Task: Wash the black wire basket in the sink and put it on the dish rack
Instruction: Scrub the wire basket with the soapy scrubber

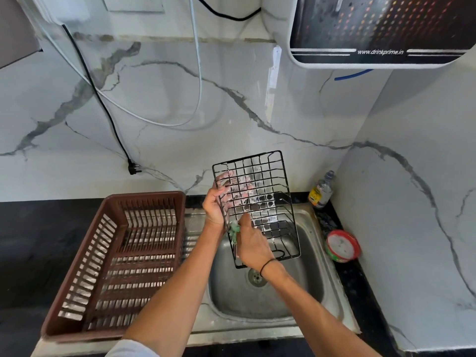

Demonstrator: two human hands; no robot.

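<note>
Head view: the left hand (215, 202) grips the left edge of the basket (257, 202), fingers curled through the wire, holding it tilted up over the sink (304, 292). The right hand (251, 243) is closed on a green scrubber (234, 231), pressed against the basket's lower left part; suds cling to the grid. The rack (77, 266) sits left of both hands, a soap tub (341, 244) right of them

I see a black wire basket (257, 199) in a square grid, flecked with white foam, a green scrubber (235, 231), a brown slatted dish rack (116, 264), a grey steel sink (304, 292) — and white marble walls (180, 99) veined grey.
</note>
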